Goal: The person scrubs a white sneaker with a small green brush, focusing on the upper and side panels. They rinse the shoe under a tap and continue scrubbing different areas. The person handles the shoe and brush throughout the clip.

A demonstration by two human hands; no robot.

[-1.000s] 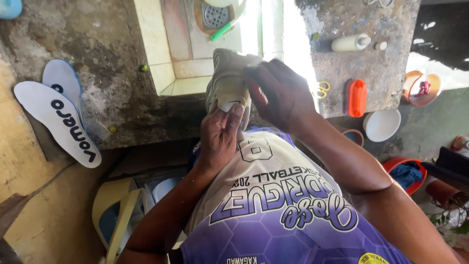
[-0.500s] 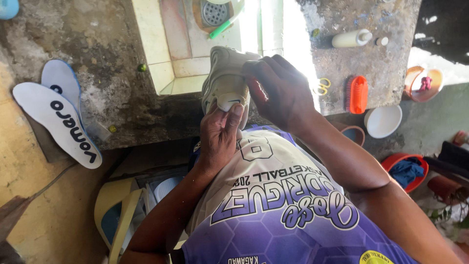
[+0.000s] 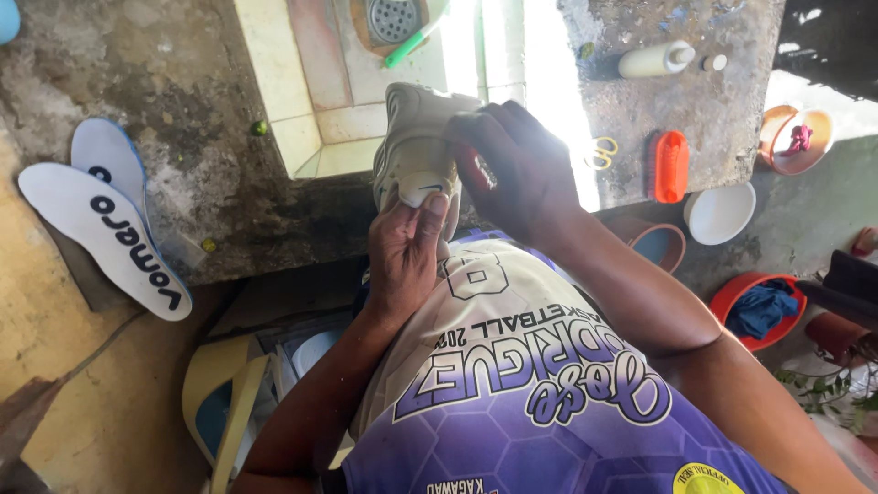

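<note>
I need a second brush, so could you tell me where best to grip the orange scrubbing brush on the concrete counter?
Grip the orange brush across its long sides at mid-length, coming from above. It lies flat with its smooth back up, clear of the scissors beside it.

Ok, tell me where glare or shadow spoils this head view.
Head view: sunlight blows out a white strip beside the sink; the right hand is dark against it; the shoe stays readable; the upper right corner falls into deep shadow.
</note>
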